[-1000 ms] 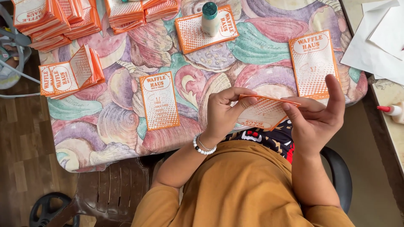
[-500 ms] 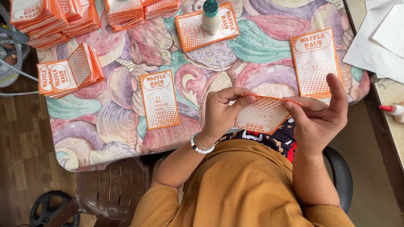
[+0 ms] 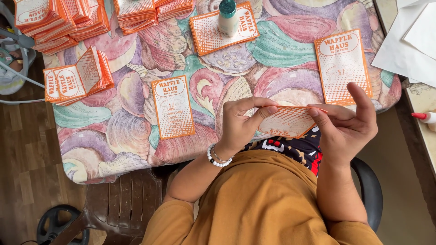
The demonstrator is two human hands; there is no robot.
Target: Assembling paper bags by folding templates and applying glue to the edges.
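Both my hands pinch orange paper sleeve (image 3: 287, 121) above counter (image 3: 136, 131) edge: left grip (image 3: 240, 124) grasping its left end, right grip (image 3: 347, 124) grasping right end. Glue bottle (image 3: 227, 17) stands well apart.

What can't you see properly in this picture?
Head view, hard to make out:
- The paper bag: the left hand and right hand cover its ends.
- The orange stacks: cut off by the top edge.
- The bottle: its cap runs off the top edge.
- The white sheets: cut off at the right edge.
- The chair: mostly hidden by the person's body.
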